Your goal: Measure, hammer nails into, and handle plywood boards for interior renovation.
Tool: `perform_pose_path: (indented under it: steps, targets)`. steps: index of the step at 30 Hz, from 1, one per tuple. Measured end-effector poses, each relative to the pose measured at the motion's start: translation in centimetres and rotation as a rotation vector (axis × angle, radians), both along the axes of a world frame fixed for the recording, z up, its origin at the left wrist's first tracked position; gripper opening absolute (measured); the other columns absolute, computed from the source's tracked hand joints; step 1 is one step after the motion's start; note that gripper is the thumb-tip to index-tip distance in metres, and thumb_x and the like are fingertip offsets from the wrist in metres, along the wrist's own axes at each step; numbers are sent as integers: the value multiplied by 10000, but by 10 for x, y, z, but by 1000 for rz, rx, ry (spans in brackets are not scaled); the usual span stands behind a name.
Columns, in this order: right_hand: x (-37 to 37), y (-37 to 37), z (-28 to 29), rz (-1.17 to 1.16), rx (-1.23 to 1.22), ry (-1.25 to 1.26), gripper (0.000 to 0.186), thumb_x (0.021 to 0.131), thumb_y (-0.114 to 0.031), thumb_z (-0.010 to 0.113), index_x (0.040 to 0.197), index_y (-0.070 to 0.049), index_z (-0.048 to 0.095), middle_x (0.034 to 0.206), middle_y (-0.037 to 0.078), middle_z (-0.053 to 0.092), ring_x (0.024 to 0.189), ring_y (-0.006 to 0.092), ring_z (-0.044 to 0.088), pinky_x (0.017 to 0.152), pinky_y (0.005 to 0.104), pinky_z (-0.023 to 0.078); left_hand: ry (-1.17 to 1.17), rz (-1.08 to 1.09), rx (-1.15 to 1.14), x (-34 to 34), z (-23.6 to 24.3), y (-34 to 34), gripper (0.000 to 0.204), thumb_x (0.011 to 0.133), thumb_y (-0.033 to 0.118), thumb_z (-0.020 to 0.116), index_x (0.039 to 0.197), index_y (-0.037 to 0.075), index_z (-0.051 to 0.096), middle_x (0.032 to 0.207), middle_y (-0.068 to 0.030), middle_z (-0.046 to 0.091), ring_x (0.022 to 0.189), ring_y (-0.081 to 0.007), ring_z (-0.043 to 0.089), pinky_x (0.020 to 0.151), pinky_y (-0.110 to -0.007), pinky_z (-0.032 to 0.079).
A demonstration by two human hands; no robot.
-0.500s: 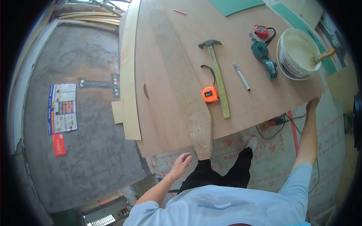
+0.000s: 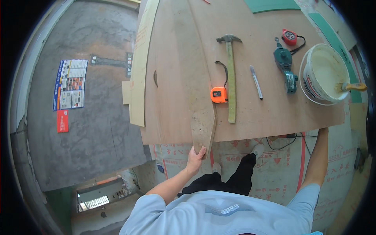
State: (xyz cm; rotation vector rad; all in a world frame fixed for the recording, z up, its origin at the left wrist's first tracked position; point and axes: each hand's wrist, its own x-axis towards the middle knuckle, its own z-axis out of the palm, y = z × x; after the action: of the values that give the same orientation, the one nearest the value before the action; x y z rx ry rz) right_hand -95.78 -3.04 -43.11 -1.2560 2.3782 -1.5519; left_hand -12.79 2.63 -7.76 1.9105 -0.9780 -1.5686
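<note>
So I'm using my hammer with the steel claw head and yellow-green handle (image 2: 231, 78) as the landmark here, lying on a big reddish-brown wooden sheet (image 2: 254, 117). The long tan wooden plank (image 2: 196, 90) is just left of the hammer, running lengthwise and reaching closer to me than the handle's end. My left hand (image 2: 194, 159) is on that near end, nearer me than the hammer and a bit left of it, pretty much closed around the wood. My right forearm (image 2: 316, 160) is well off to the hammer's right, and the right hand goes out of sight under the sheet, so I can't tell how open it is or if it's got hold of anything. A boxy orange tape measure (image 2: 218, 94) sits just left of the hammer's handle. Right of the hammer there's a slim white marker with a black tip (image 2: 256, 83), then, further over, a dark teal plastic reel tool (image 2: 284, 58) and a round white plastic bucket (image 2: 309, 84).
</note>
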Motion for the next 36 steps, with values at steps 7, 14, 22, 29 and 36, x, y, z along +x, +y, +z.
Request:
perform_pose_path:
  steps: [7,14,22,29,36]
  targets:
    - [165,29,27,98,-128,-299,554,1025,-407,511,1413,-15,459,1358,134,564,1228,273,547,1025,400,449,-111,33,-107,-2,21,6,562,926,446,711,1261,37,522,1064,-26,616,931,-112,549,822,-284,466]
    - [189,47,80,80,-203,-474,535,1030,-408,497,1377,-1,504,1331,134,579,1210,267,555,1006,387,458,-66,-21,-19,7,8,3,650,901,476,729,1272,-12,511,1155,-90,639,1050,-162,587,932,-328,481]
    - [286,164,110,-191,88,-772,355,1011,-303,555,1170,11,598,998,84,688,888,177,641,801,313,518,-37,-35,-59,3,8,-4,663,888,471,745,1265,-25,520,1149,-101,644,1059,-174,592,951,-328,473]
    - [534,146,342,295,293,-603,276,992,-154,621,1199,19,567,1025,61,630,913,134,602,814,284,508,6,-20,-102,13,15,-5,685,862,414,782,1293,-46,514,1201,-158,651,1122,-232,613,989,-362,468]
    - [585,-12,377,461,412,-208,453,913,-216,698,1276,-6,526,1093,153,605,1013,275,605,879,387,499,217,-136,6,26,4,-22,649,874,382,778,1305,-33,527,1209,-128,652,1111,-211,611,984,-354,472]
